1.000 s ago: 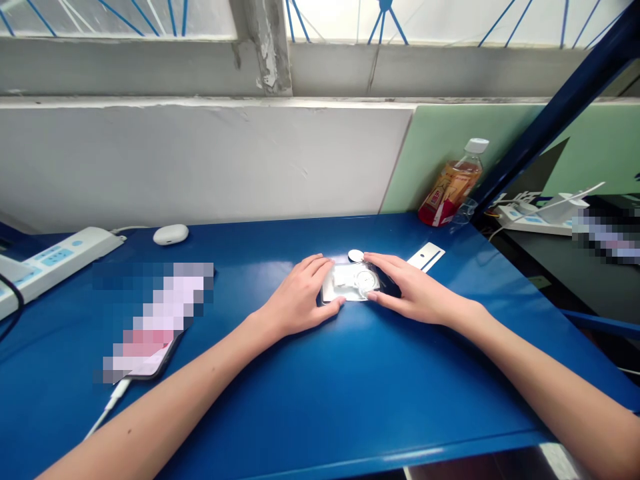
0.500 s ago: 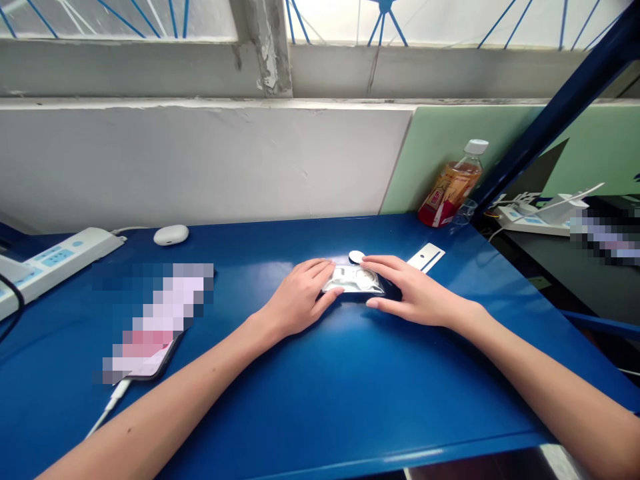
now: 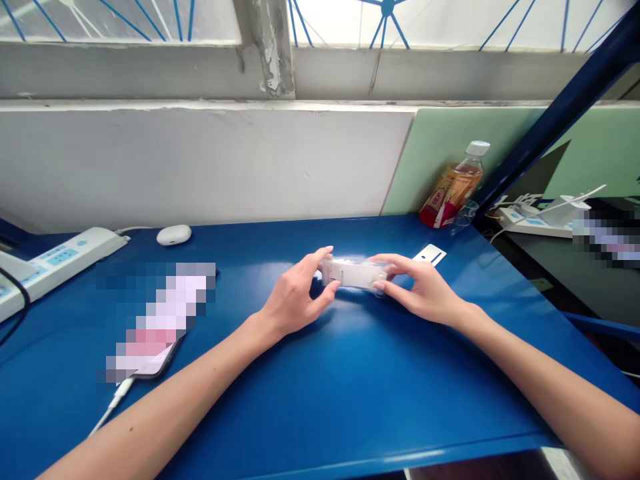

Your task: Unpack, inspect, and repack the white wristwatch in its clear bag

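Here we are, just right of centre in the frame: the clear packet (image 3: pixel 356 274) sits directly between the two hands, its long axis running across the picture, right end dipping slightly. Neither hand is nearer; both are on it! The left hand (image 3: pixel 294 292) has thumb and fingers around the left end, the right hand (image 3: pixel 425 288) pinches the other, the hands themselves apart. Whether its lower edge touches the blue table (image 3: pixel 300 400), I can't tell. And look at the change: half a second ago a round shape showed through and the right thumb stood clear; now a pale, printed face looks up and that thumb is on it.
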The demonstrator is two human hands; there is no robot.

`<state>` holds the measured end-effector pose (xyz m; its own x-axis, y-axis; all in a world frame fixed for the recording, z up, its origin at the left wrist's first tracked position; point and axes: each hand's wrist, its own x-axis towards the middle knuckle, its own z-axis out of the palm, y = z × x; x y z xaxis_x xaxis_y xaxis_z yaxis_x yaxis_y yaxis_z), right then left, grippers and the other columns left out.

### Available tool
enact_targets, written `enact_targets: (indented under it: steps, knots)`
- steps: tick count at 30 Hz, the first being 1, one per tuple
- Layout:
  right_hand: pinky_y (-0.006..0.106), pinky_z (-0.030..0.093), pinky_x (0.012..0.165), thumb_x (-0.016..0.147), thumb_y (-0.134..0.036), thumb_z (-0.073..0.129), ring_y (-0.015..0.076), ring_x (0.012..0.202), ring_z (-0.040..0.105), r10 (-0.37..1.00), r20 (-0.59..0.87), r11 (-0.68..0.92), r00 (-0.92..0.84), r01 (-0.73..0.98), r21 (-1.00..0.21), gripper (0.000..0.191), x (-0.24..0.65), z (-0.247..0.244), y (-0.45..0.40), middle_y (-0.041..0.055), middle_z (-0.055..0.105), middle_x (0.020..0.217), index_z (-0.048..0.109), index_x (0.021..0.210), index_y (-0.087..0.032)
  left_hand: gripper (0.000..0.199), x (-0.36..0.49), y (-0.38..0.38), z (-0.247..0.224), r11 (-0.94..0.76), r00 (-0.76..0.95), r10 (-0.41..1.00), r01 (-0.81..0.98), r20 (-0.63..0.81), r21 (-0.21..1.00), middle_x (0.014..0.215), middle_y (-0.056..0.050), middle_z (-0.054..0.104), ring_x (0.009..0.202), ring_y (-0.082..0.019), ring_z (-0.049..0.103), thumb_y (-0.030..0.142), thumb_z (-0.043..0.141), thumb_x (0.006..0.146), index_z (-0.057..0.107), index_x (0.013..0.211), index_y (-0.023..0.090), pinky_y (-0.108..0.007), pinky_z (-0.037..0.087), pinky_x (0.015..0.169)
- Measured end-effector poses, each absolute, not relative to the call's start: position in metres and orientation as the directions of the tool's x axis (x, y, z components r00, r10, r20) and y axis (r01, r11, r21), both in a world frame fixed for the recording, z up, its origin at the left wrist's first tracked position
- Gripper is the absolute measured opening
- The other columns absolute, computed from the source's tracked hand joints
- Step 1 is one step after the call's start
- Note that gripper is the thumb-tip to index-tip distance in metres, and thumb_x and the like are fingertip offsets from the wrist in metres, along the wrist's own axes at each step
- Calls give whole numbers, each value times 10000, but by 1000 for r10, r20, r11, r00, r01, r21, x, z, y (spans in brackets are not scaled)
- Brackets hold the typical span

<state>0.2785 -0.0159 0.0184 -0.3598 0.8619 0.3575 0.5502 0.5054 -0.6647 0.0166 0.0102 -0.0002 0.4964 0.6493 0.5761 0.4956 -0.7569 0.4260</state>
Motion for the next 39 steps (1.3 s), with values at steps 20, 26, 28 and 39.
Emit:
enact_targets:
  steps: [20,26,28,39]
  knots:
    - [266,344,542,918,-426,571,136,504,539,884,240,466,-401,799,-380,331,281,16,-14,-23,611,565,694,1103,-181,531,21,10,7,-742,689,669,596,278,307,1375,-209,498,1287,-339,466,423,563,899,508,1316,99,-483,431,1061]
    - [268,353,565,918,-401,566,149,543,568,873,150,485,-464,794,-367,412,278,17,-17,-21,647,623,612,1258,-172,630,20,9,6,-751,716,658,603,234,268,1473,-238,423,1383,-370,378,473,542,918,451,1408,88,-522,364,1113]
    - [270,363,582,944,-334,509,150,546,570,872,152,486,-464,791,-371,372,277,17,-17,-11,658,633,611,1258,-164,622,20,10,6,-755,722,654,600,227,265,1468,-231,436,1387,-372,374,471,545,917,462,1404,94,-522,357,1118]
    - [297,378,599,919,-209,390,214,631,636,871,130,491,-474,849,-194,431,276,12,-18,76,728,762,584,1297,-132,592,20,12,4,-758,723,649,588,237,281,1425,-203,492,1360,-358,411,464,557,909,476,1385,121,-509,357,1114]
